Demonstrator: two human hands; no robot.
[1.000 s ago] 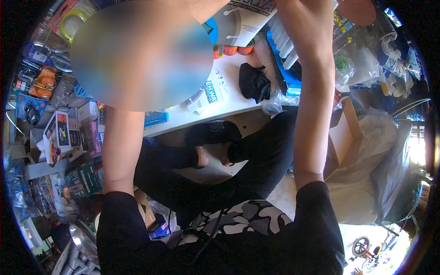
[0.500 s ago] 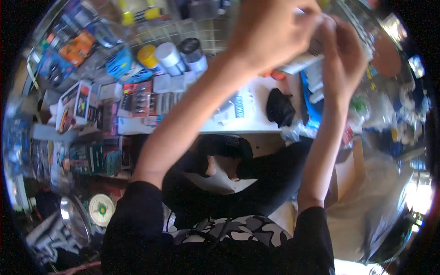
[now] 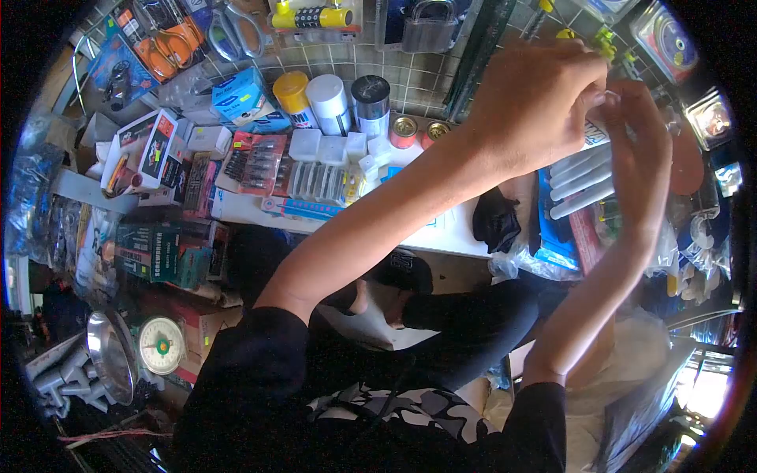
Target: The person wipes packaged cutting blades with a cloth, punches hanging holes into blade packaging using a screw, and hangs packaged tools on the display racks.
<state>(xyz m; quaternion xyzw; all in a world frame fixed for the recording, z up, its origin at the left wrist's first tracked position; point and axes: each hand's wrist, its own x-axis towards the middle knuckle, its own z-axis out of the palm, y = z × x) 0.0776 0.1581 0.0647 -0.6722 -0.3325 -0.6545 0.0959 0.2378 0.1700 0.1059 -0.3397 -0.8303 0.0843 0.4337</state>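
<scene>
My left hand [image 3: 544, 106] is raised at the upper right, its fingers curled and its fingertips pinched. Facing it, my right hand [image 3: 643, 146] has thumb and fingers pressed together. The fingertips of both hands nearly meet, with a tiny whitish bit between them, too small to name. Below and behind the hands lie several white glue sticks [image 3: 579, 185] on a blue package [image 3: 546, 229]. A black cloth-like bundle [image 3: 495, 219] rests on the white tabletop [image 3: 453, 236], under my left wrist.
Spray cans [image 3: 328, 102] and small red tins [image 3: 404, 132] stand along the table's back. A wire grid [image 3: 252, 67] holds scissors [image 3: 169, 49] and a padlock [image 3: 428, 31]. At lower left are a dial scale [image 3: 161, 345] and a metal pan [image 3: 110, 359].
The view has shifted and sharpened. Both hands sit farther right and slightly lower in it, still close together with fingertips pinched.
</scene>
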